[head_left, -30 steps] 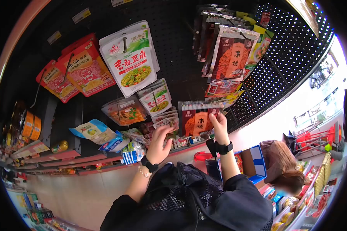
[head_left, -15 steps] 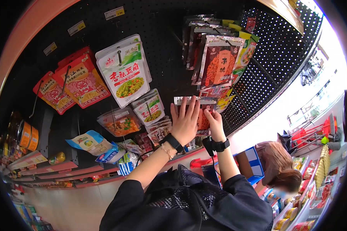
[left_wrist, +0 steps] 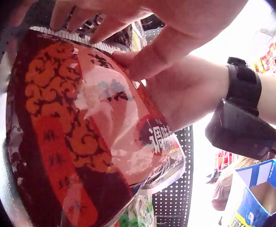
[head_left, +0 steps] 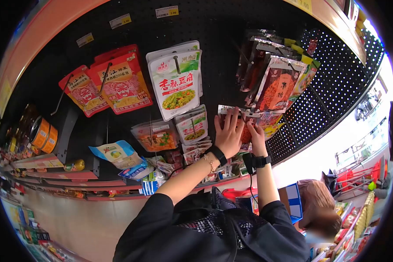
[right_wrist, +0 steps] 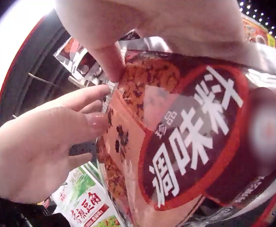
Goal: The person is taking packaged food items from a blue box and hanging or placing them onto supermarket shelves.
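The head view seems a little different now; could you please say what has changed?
The left hand moved right, from beside the dark red packet onto it, and now touches it. The packet moved up, nearer the hanging packets. The right hand still holds it; the green-and-white pouches stay hanging.

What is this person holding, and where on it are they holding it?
A dark red seasoning packet, held at its right edge near the top by the right hand; the left hand touches it near the top.
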`<state>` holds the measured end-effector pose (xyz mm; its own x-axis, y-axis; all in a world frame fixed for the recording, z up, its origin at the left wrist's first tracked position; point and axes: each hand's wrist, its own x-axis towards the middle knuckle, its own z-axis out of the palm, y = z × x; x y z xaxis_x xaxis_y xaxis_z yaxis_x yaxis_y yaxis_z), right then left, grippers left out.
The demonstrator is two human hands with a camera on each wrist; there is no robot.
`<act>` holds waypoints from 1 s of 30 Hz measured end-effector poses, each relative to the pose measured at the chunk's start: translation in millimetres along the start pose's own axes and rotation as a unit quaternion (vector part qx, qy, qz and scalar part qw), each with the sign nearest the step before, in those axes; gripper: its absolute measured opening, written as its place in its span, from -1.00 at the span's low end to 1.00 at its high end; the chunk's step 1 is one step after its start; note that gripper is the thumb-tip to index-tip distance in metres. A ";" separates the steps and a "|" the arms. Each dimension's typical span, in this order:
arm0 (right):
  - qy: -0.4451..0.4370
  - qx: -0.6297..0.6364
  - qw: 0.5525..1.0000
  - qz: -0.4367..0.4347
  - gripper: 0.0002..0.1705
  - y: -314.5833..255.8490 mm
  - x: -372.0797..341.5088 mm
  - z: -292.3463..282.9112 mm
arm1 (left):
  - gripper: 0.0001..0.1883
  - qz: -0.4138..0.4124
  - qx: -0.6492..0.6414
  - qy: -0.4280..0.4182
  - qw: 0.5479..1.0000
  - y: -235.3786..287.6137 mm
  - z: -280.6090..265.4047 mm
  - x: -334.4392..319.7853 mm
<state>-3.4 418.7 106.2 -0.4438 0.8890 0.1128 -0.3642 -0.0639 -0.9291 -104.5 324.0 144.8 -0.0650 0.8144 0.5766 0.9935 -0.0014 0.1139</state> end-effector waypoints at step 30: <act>0.012 0.140 0.983 -0.118 -0.47 -72.8 -17.1 -34.8 | -0.29 0.012 -0.483 0.020 0.875 9.0 -37.3 40.3</act>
<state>59.2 423.9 159.7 -0.3014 0.9043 0.3022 -0.6676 0.0261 -0.7441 -101.7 335.2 199.3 -0.0679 0.7867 0.6136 0.4537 -0.5234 0.7212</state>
